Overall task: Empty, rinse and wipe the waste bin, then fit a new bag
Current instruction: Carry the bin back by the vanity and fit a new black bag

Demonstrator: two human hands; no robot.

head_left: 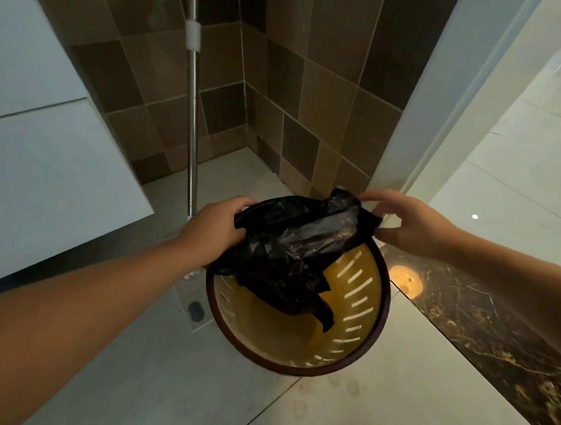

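The bag (293, 243) is held stretched over the far rim of the bin (302, 369), which stands on the floor. One edge is gripped by the left hand (214, 230), the other pinched by the right hand (410, 223), apparently so the mouth can be spread

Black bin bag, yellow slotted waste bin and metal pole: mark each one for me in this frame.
black bin bag (293, 240): head view, crumpled middle of the plastic.
yellow slotted waste bin (273, 327): head view, bare inner wall below the bag.
metal pole (192, 136): head view, mid shaft against the tiled wall.
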